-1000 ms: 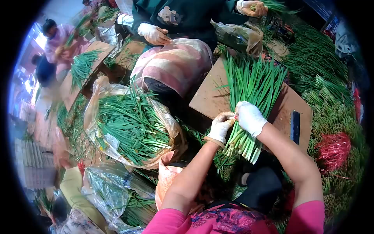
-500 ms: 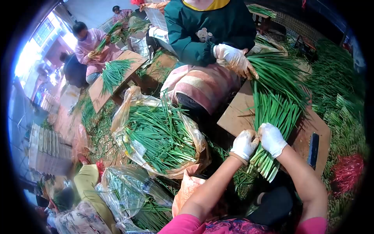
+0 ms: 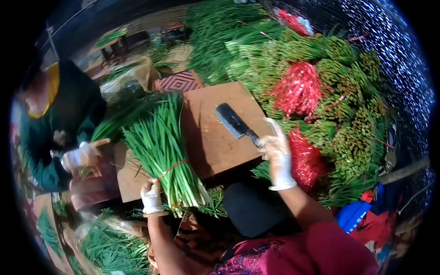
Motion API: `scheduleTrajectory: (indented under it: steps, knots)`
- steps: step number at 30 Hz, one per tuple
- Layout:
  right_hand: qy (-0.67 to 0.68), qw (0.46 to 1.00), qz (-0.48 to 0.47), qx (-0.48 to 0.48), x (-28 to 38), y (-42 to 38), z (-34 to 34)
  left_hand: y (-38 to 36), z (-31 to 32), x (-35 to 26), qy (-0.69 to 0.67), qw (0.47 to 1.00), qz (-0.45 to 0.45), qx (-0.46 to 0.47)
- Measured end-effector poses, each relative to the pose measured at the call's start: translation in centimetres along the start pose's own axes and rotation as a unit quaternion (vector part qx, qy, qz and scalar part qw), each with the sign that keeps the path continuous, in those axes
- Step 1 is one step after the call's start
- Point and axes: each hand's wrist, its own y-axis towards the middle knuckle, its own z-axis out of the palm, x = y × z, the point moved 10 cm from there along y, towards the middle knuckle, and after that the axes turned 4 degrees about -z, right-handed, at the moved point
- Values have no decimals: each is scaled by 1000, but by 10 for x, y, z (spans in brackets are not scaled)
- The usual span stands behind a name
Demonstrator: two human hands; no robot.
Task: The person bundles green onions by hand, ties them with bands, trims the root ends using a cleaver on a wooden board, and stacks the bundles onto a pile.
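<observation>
A bundle of garlic chives (image 3: pixel 158 133) lies on the wooden board, with a thin red tie (image 3: pixel 173 167) around its stems and the pale cut ends towards me. My left hand (image 3: pixel 151 197), in a white glove, is closed at the left side of the stems, near the tie. What its fingers pinch is too small to make out. My right hand (image 3: pixel 278 158), also gloved, grips the handle of a cleaver (image 3: pixel 233 121) at the board's right edge. The dark blade is over the board, pointing away to the left.
Beside the wooden board (image 3: pixel 217 98) on the right are tied chive bundles (image 3: pixel 337 133) and bunches of red ties (image 3: pixel 300 89). A co-worker (image 3: pixel 68 114) in a green top sits across on the left. An open bag of loose chives (image 3: pixel 110 243) stands at lower left.
My view has swung right. My right hand has left the chives and now grips the cleaver. My left hand stays by the stems, where a red tie now shows.
</observation>
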Motion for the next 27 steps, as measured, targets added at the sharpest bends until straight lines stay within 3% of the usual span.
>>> scheduleTrajectory:
  steps: [1, 3, 5, 7, 8, 9, 10, 11, 12, 13, 15, 17, 19, 21, 23, 25, 26, 27]
  knots:
    - [-113, 985, -20, -130, 16, -20, -50, 5, -3, 9, -8, 1000, 21, 6]
    - [3, 970, 50, -238, -22, -49, -142, 11, -4, 16, -36, 998, 43, 20]
    - [84, 938, 199, -270, -64, -76, -177, 7, -3, 13, -15, 999, 25, 28]
    - [7, 962, 192, -196, -19, -20, -127, 5, -2, 6, 1, 1000, 23, 5]
    - [5, 979, 102, -178, 10, 16, -113, 3, -2, 3, 43, 999, -18, -22]
    - [11, 988, 19, -155, 33, 49, -98, 11, -10, 11, 175, 982, -16, -70]
    - [-14, 993, -4, -118, 49, 76, -81, -1, 8, -10, 32, 998, -7, -50]
    - [15, 994, -3, -112, 30, 113, -94, 4, 6, -5, 116, 992, -11, -43]
    - [-9, 998, 16, -53, 18, 137, -81, 9, 9, -6, 153, 987, 13, -35]
    - [-35, 996, 17, 78, 20, 128, -25, 10, 20, -11, 132, 991, 11, 10]
    - [-17, 934, 188, 304, -59, 94, 57, 13, 29, -13, 140, 989, -32, 26]
    - [-28, 846, 384, 369, -157, 27, 70, 24, 41, -11, 138, 990, -17, 37]
    - [-163, 820, 461, 298, -184, -24, 83, 15, 61, -53, 298, 952, 60, 32]
    - [-30, 821, 467, 326, -198, -47, 101, 8, 86, -79, 367, 924, 98, 48]
    - [34, 855, 434, 283, -206, -57, 93, -2, 113, -106, 411, 898, 121, 98]
    - [3, 844, 452, 288, -193, -64, 87, -1, 135, -116, 476, 847, 188, 141]
    - [-61, 800, 488, 343, -179, -65, 82, 2, 136, -116, 507, 826, 200, 146]
    - [-169, 764, 414, 466, -177, -60, 87, 4, 137, -113, 538, 803, 209, 150]
